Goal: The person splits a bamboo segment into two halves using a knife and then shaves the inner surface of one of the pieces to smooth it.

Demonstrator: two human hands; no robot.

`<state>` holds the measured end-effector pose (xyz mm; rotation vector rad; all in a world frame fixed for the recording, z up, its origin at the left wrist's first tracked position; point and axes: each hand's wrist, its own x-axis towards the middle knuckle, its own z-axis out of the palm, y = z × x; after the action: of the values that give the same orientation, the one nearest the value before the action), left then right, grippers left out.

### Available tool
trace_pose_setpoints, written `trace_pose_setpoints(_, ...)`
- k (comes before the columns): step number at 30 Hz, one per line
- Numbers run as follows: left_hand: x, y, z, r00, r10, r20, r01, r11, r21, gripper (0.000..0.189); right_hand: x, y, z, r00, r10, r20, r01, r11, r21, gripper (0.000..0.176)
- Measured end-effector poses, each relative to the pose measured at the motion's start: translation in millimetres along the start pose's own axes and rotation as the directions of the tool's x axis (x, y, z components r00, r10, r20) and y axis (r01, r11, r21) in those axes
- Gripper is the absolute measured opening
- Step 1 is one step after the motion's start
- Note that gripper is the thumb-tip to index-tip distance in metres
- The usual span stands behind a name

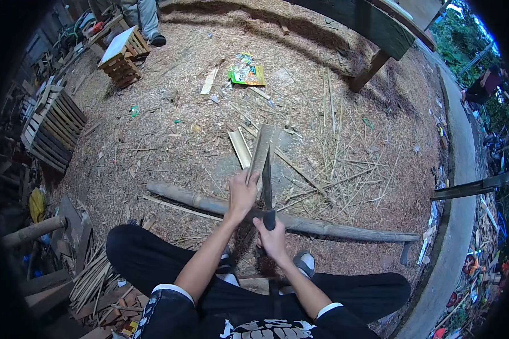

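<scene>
My left hand [242, 198] is closed round the lower part of a split bamboo piece [261, 148], which stands slanted in front of me. In my right hand [272, 240] is the dark handle of a long-bladed knife [268, 183]. Its blade points away from me, right beside the bamboo; whether it touches the bamboo I cannot tell. Another split bamboo piece [240, 148] lies just left of the held one. Beyond my knees, a long bamboo pole [316, 227] lies across the ground, passing near both hands.
Thin bamboo strips [345, 183] litter the ground at the right. Wooden crates [56, 127] stand at the left, and a bright packet [247, 75] lies ahead. A person's legs [147, 20] show at the top left; another person [488, 85] is at the far right.
</scene>
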<state>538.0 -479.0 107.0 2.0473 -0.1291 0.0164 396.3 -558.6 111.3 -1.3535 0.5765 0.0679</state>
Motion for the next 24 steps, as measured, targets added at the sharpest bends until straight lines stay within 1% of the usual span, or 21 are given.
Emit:
trace_pose_setpoints(2,-1,3,-2,0.998,-0.06,0.032,0.061,0.997,-0.042,0.021,2,4,0,1.0,-0.03,-0.007,0.029,0.999,-0.03,0.024)
trace_pose_setpoints(3,1,4,-5,0.989,-0.133,0.058,0.132,0.991,0.027,0.018,3,4,1,0.998,-0.06,-0.014,0.059,0.996,-0.061,0.023)
trace_pose_setpoints(4,4,6,-11,0.99,-0.134,0.055,0.133,0.991,0.026,0.018,2,-10,1,0.998,-0.061,-0.012,0.06,0.996,-0.063,0.023)
trace_pose_setpoints(5,7,7,-19,0.992,-0.116,0.053,0.114,0.993,0.041,0.018,-1,-27,-3,0.994,0.082,0.067,-0.087,0.994,0.067,0.022)
trace_pose_setpoints(6,8,5,-26,0.994,-0.098,0.052,0.095,0.994,0.056,0.019,-5,-41,-6,0.964,0.213,0.162,-0.241,0.953,0.182,0.021)
trace_pose_setpoints(7,12,-3,-28,1.0,0.008,0.03,-0.009,0.999,0.04,0.023,-6,-46,-7,0.959,0.217,0.181,-0.248,0.954,0.167,0.023)
trace_pose_setpoints(10,10,-6,-24,1.0,0.012,0.016,-0.013,0.998,0.063,0.019,-8,-45,-4,0.968,0.197,0.153,-0.222,0.96,0.17,0.019)
trace_pose_setpoints(11,6,-6,-18,1.0,0.012,0.023,-0.014,0.998,0.065,0.019,-1,-24,-4,0.969,0.199,0.149,-0.224,0.959,0.175,0.019)
trace_pose_setpoints(12,0,-8,-8,0.999,-0.043,0.013,0.043,0.999,0.033,0.02,12,13,-2,0.973,-0.232,0.018,0.233,0.967,-0.105,0.019)
trace_pose_setpoints(13,-4,-12,-2,0.995,-0.1,0.001,0.1,0.995,-0.001,0.025,18,33,-2,0.772,-0.635,0.026,0.588,0.699,-0.407,0.019)
trace_pose_setpoints(14,-1,-18,0,0.995,-0.096,-0.002,0.096,0.995,-0.003,0.025,20,31,-3,0.769,-0.639,0.028,0.592,0.695,-0.407,0.019)
trace_pose_setpoints(15,2,-27,0,0.996,-0.086,-0.001,0.086,0.996,0.032,0.027,18,26,-6,0.887,-0.461,0.032,0.441,0.822,-0.361,0.019)
trace_pose_setpoints(16,2,-12,-8,0.997,-0.08,0.001,0.08,0.995,0.065,0.029,12,14,-9,0.965,-0.259,0.048,0.26,0.911,-0.32,0.021)
trace_pose_setpoints(17,5,3,-19,0.951,-0.288,0.11,0.29,0.957,-0.003,0.028,5,1,-14,0.965,-0.257,0.048,0.258,0.911,-0.321,0.021)
trace_pose_setpoints(18,10,-5,-21,0.952,-0.287,0.109,0.289,0.957,-0.001,0.028,-4,-30,-13,0.995,-0.019,0.098,0.029,0.994,-0.106,0.022)
trace_pose_setpoints(19,15,-14,-23,0.989,-0.143,0.048,0.145,0.989,-0.041,0.027,-6,-48,-14,0.959,0.2,0.199,-0.221,0.971,0.089,0.024)
trace_pose_setpoints(20,17,-23,-21,1.0,0.0,-0.015,-0.001,0.997,-0.072,0.027,-5,-50,-16,0.959,0.201,0.199,-0.221,0.972,0.084,0.024)
trace_pose_setpoints(21,15,-19,-17,0.998,0.04,-0.037,-0.04,0.999,0.017,0.02,-7,-50,-16,0.966,0.189,0.174,-0.206,0.975,0.086,0.025)
trace_pose_setpoints(22,14,-18,-14,0.999,0.044,-0.033,-0.043,0.999,0.016,0.02,-7,-50,-16,0.974,0.17,0.149,-0.185,0.979,0.089,0.026)
trace_pose_setpoints(23,12,-17,-10,0.995,-0.089,0.039,0.089,0.996,-0.016,0.022,-6,-44,-16,0.975,0.167,0.145,-0.181,0.979,0.091,0.026)
trace_pose_setpoints(24,8,-18,-6,0.97,-0.217,0.115,0.222,0.974,-0.037,0.024,-3,-31,-15,0.987,0.134,0.092,-0.133,0.991,-0.017,0.026)
